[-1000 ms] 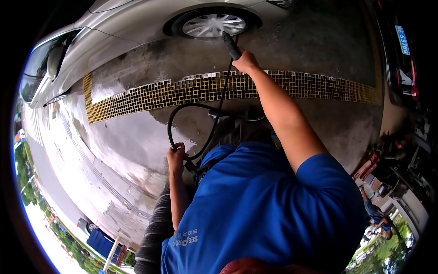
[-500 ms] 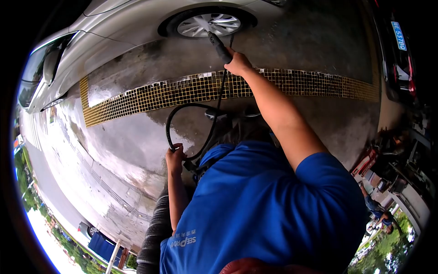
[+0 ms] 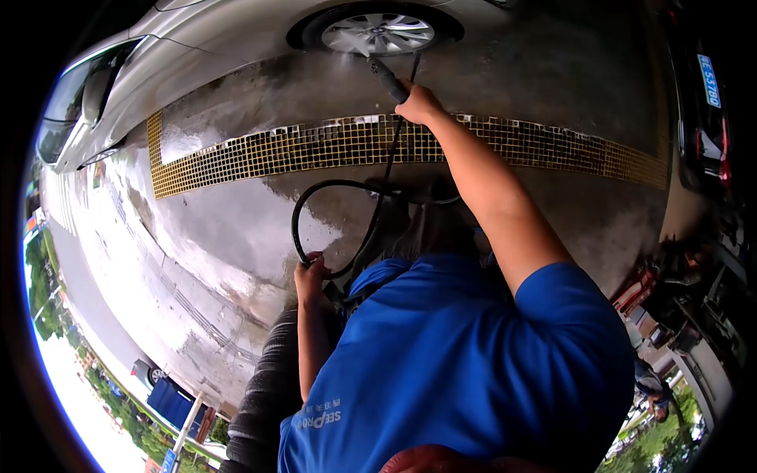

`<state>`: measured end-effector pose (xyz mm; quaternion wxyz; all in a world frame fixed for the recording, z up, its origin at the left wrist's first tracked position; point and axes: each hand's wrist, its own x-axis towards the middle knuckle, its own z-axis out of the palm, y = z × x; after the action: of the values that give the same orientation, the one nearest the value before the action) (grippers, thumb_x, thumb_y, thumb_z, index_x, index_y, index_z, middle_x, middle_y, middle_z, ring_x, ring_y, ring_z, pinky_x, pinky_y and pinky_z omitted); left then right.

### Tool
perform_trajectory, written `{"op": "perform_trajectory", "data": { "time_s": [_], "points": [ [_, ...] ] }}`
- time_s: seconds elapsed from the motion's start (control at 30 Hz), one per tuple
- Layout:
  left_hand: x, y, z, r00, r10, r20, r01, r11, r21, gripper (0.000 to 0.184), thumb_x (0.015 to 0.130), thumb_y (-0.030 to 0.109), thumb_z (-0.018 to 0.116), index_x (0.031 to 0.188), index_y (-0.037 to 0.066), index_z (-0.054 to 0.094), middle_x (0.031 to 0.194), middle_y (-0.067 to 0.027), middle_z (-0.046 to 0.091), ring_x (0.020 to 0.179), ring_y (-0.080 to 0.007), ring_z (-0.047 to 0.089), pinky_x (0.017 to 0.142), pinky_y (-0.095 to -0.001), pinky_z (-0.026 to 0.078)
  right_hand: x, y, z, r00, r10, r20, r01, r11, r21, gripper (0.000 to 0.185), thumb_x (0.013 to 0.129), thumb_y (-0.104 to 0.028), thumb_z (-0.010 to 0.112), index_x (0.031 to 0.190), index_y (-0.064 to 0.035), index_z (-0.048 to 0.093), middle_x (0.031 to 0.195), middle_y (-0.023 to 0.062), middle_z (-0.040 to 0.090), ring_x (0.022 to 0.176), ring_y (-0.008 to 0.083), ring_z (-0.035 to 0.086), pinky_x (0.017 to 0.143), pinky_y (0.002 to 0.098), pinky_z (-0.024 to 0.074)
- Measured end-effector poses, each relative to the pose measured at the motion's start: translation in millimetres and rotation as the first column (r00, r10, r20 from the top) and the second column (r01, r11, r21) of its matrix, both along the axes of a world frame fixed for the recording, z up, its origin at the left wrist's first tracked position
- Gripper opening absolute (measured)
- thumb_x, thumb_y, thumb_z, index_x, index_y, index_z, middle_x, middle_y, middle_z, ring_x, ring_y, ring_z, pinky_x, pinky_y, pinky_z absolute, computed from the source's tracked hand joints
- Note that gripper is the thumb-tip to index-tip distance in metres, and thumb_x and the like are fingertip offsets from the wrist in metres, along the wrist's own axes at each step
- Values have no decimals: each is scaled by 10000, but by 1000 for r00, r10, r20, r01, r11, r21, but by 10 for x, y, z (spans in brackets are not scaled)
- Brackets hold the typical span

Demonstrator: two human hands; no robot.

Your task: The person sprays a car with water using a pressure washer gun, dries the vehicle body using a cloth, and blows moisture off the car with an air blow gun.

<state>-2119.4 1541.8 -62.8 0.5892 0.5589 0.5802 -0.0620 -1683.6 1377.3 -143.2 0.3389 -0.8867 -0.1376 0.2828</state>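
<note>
My right hand is closed round the grip of a black pressure washer gun. Its nozzle points at the silver alloy wheel of a car, and a pale spray reaches the lower left part of the rim. Lower down on the left, my left hand grips a black hose. From there the hose bends in a loop before my legs, and a dark line runs up toward the gun. How the hose joins the gun is hidden behind my right hand.
The silver car's body spans the upper left. A yellow floor grating crosses the wet concrete. A stack of tyres stands beside my left arm. At right are another car's blue licence plate, assorted equipment and another person.
The view has shifted a little, so the wheel appears higher and further right. The nozzle sits slightly lower and left relative to the wheel. Both hands keep their hold.
</note>
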Motion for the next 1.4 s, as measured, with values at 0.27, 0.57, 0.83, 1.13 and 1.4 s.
{"op": "perform_trajectory", "data": {
  "time_s": [0.27,0.57,0.83,1.13,1.4],
  "points": [
    [-574,-102,-284,991,118,58,-114,992,-60,228,873,136,665,1048,-9,648,714,-59,623,636,-145,601,612,-275,475,-21,536,-278,996,-84,11,84,994,-75,621,734,-190,640,1329,-238,467,1039,171,678,982,377,639,832,442,519],
    [-777,971,-539,991,-46,124,62,990,-128,236,883,122,614,1065,-29,619,723,-51,595,644,-139,572,652,-294,479,-455,1109,-159,984,-125,123,146,972,-182,623,722,-172,654,1319,-235,489,930,148,694,786,301,688,688,401,541],
    [-1263,1853,-896,984,64,164,-27,975,-219,201,895,114,616,1043,-22,615,750,-46,591,666,-134,560,659,-291,465,-1020,1862,-123,987,-134,87,152,954,-259,580,710,-181,672,1273,-189,535,982,141,683,887,294,674,750,400,528],
    [-1420,1841,-849,964,132,231,-71,964,-255,148,877,91,636,994,1,644,787,-25,598,705,-127,563,674,-292,481,-1071,2154,-220,997,-64,39,73,950,-302,547,736,-175,625,1267,-169,496,1095,170,661,1046,355,623,863,436,510],
    [-1487,2013,-791,967,110,228,-69,981,-182,249,924,137,598,1096,-42,588,803,-63,612,729,-150,583,716,-293,460,-1041,1874,-230,949,-291,120,308,937,-165,604,710,-223,713,1275,-193,501,968,139,675,859,317,666,756,430,526]
  ]
}}
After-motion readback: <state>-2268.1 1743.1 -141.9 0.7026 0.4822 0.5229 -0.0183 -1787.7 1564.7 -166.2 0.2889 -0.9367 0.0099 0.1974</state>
